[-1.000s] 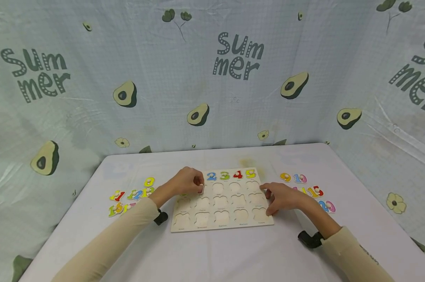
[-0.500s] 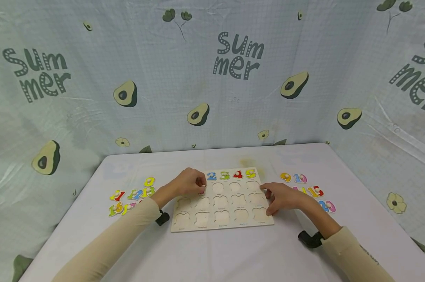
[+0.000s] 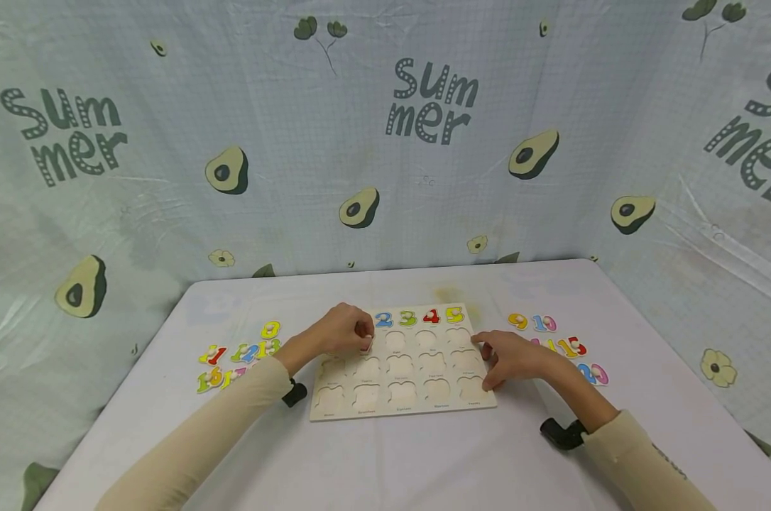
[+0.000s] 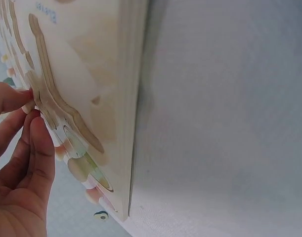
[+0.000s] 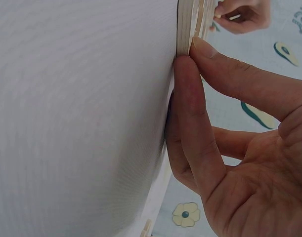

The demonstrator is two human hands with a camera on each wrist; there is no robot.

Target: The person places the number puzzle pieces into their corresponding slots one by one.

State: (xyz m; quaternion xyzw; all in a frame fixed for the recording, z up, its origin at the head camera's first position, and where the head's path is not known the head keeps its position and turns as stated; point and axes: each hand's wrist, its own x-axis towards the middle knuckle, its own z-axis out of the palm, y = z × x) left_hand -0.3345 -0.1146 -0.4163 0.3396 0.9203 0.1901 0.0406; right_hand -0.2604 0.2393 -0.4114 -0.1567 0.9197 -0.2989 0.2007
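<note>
A pale wooden number puzzle board (image 3: 417, 372) lies on the table, with a coloured 2 (image 3: 383, 319), 3 (image 3: 407, 318), 4 (image 3: 432, 316) and 5 (image 3: 454, 314) in its far row. My left hand (image 3: 343, 331) is over the board's left part and pinches a puzzle piece (image 4: 42, 101) by its knob. In the left wrist view that piece sits tilted close over a cut-out; its number is hidden. At the board's right edge, my right hand (image 3: 516, 355) holds the board, thumb and fingertips against the near corner and side in the right wrist view.
Loose number pieces lie left of the board, among them a yellow 0 (image 3: 270, 329) and an 11 (image 3: 213, 355), some behind the left arm. To the right are a 9 (image 3: 517, 321), a 10 (image 3: 544, 323), a 15 (image 3: 573, 347) and a 20 (image 3: 593, 374). A printed curtain (image 3: 424, 213) hangs behind.
Since a second ago my left hand has shifted slightly right with the puzzle piece, then stayed nearly in place. My right hand and the board have not moved.
</note>
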